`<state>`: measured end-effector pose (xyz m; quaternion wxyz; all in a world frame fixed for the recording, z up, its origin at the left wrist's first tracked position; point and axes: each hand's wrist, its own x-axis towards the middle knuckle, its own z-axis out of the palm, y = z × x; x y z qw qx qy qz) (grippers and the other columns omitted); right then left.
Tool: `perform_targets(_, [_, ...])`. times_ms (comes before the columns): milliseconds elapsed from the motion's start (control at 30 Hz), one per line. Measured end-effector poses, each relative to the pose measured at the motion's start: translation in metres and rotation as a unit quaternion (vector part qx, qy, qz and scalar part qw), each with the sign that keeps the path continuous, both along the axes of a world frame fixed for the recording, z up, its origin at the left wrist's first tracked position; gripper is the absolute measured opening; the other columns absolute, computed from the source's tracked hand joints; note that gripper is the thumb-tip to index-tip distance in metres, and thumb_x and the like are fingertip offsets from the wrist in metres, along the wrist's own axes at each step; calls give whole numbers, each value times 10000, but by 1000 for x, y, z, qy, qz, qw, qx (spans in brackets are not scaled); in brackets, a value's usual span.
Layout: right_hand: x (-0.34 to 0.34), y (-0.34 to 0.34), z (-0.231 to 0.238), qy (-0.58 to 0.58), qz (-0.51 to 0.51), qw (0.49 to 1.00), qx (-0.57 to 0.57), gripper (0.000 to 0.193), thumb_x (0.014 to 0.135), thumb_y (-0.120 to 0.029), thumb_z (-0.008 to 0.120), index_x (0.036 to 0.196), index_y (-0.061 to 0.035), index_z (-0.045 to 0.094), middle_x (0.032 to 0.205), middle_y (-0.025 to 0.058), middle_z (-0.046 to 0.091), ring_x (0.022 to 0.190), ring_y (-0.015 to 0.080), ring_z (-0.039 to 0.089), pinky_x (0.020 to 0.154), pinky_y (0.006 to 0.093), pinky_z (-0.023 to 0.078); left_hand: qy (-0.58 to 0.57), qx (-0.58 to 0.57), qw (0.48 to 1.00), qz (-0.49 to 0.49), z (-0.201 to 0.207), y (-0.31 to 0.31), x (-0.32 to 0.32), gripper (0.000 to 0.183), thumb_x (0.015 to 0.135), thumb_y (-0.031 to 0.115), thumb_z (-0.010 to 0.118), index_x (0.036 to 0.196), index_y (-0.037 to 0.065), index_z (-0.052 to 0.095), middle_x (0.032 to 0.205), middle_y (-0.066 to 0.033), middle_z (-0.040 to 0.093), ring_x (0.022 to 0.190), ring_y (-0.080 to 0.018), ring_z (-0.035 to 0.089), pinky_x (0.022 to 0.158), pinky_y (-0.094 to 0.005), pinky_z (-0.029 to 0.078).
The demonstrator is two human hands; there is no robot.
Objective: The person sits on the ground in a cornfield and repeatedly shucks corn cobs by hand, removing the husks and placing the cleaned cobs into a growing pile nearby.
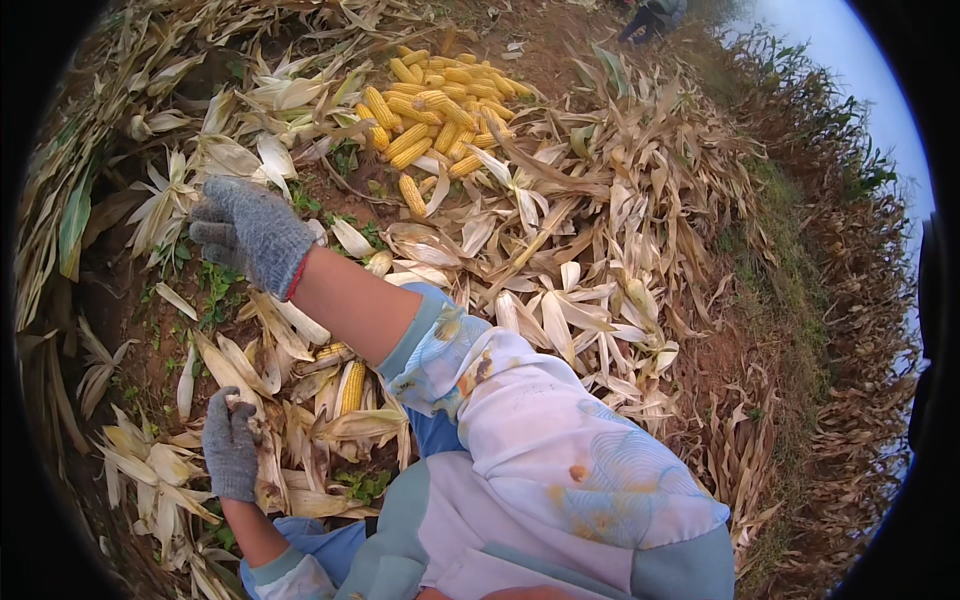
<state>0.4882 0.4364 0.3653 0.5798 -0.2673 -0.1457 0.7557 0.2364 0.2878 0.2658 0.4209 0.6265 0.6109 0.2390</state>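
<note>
My right hand (pixel 255 235), in a grey knitted glove with a red cuff edge, reaches across to the left above the ground. Its fingers are apart and no object shows in them. Lower down, my left hand (pixel 230 445), gloved in the same grey, has its fingers curled in beside a long dry corn husk (pixel 268 455); what they hold is hidden. Just right of that hand, a yellow corn cob (pixel 351 387) lies partly wrapped in husks. Farther off, a heap of bare yellow corn cobs (pixel 440 105) rests on the soil, with one single cob (pixel 412 196) at its near edge.
Loose dry husks (pixel 560 320) cover much of the ground to the right of my arm. Dry corn stalks (pixel 60 200) are piled along the left. A grassy strip (pixel 790 260) and standing corn plants (pixel 860 400) run down the right side. Another person (pixel 655 18) is far off at the top.
</note>
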Motion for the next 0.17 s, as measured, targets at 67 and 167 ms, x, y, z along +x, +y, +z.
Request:
perform_targets(67, [-24, -3, -11, -108, 109, 986, 65, 349, 956, -330, 619, 1221, -109, 565, 981, 67, 654, 781, 192, 674, 674, 332, 568, -28, -36, 999, 30, 7, 3, 4, 198, 988, 78, 534, 1182, 53, 565, 880, -86, 685, 775, -185, 661, 702, -313, 513])
perform_targets(167, [-48, -10, -18, -273, 204, 916, 211, 516, 938, -334, 635, 1402, -169, 480, 1101, 110, 672, 836, 245, 700, 714, 366, 588, -18, -87, 996, 19, 21, 3, 1, 191, 1030, 167, 514, 1188, 81, 578, 914, -96, 688, 808, -168, 668, 712, -279, 513])
